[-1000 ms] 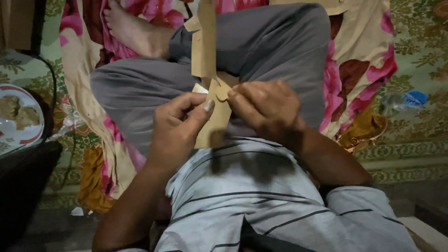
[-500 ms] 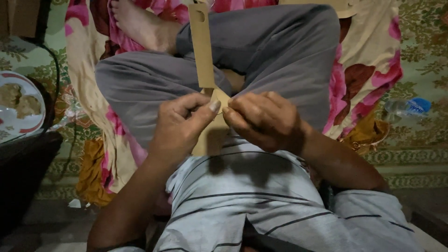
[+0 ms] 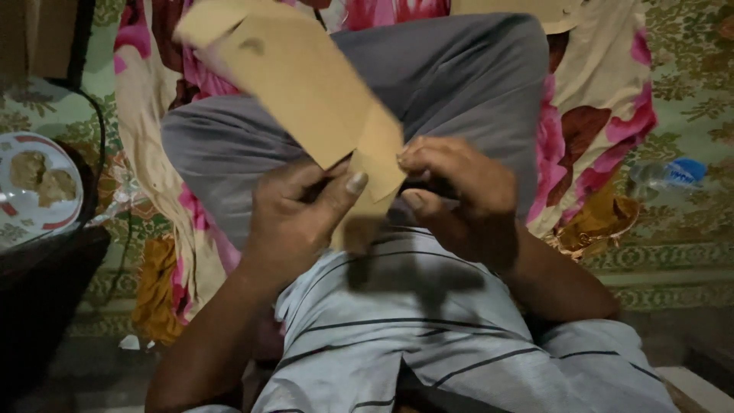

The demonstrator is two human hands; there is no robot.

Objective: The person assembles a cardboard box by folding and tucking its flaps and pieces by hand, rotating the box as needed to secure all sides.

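Note:
A tan sheet of cardboard-like paper (image 3: 302, 84) tilts up and to the left above my crossed legs in grey trousers (image 3: 459, 84). My left hand (image 3: 302, 218) pinches its lower edge, thumb on top. My right hand (image 3: 459, 191) grips the folded lower corner of the same sheet from the right side. Both hands meet over my lap, just above my grey striped shirt (image 3: 428, 344).
A floral pink and cream cloth (image 3: 596, 130) lies under my legs. At the left edge, a white plate with food (image 3: 34, 187) rests on a dark stand. A plastic bottle with a blue cap (image 3: 665, 174) lies on the patterned mat at the right. Another tan sheet (image 3: 527, 9) lies at the top.
The tan sheet has swung from upright and edge-on to tilted left, showing its broad face. Both hands have stayed together over my lap, still holding it.

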